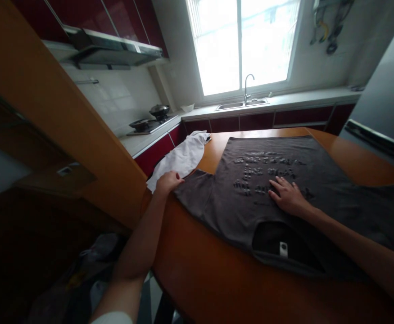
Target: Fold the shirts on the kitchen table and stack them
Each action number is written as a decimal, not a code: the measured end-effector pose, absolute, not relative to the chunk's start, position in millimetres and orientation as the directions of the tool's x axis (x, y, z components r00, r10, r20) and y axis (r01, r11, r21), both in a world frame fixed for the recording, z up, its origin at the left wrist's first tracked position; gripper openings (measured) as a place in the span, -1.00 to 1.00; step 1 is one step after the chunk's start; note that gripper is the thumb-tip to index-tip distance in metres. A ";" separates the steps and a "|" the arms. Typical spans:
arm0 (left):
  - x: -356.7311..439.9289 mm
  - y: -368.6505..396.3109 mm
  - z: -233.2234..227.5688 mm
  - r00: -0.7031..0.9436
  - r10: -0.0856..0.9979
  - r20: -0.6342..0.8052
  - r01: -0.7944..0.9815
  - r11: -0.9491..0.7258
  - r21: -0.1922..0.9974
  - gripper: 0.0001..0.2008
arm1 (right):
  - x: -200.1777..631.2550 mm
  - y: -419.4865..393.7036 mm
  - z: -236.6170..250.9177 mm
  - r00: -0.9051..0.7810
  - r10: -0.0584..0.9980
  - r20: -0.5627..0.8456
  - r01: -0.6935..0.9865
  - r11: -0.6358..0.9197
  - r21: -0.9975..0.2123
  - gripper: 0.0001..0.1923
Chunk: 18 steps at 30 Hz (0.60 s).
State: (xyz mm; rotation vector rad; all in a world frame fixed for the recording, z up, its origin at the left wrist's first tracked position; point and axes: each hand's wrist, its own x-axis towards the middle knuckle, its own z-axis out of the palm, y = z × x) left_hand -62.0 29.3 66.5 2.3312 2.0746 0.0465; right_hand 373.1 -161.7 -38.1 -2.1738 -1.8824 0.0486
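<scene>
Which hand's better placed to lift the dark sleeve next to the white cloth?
Left, probably: the left hand is at the outer corner of the sleeve and appears to pinch it. The right hand lies flat on the print, better suited to steadying the dark shirt.

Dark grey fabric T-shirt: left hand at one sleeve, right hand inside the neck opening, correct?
No: the head view shows the right hand on the dark raised lettering of the dark grey fabric T-shirt, not inside the neck opening. The left hand is at one sleeve.
</scene>
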 end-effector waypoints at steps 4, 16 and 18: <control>-65.2 36.8 61.0 0.122 0.992 -0.019 0.990 -0.120 0.074 -0.73 | 376.0 -160.9 -38.7 0.157 0.977 0.142 0.968 -0.124 -0.217 -0.40; -72.6 43.2 51.9 0.109 0.993 -0.041 0.970 -0.098 0.224 -0.73 | 378.8 -161.0 -40.6 0.143 0.977 0.158 0.972 -0.109 -0.207 -0.40; -72.2 40.7 55.2 0.122 0.992 -0.020 0.955 -0.112 0.274 -0.74 | 379.0 -161.0 -40.5 0.141 0.976 0.164 0.972 -0.105 -0.208 -0.40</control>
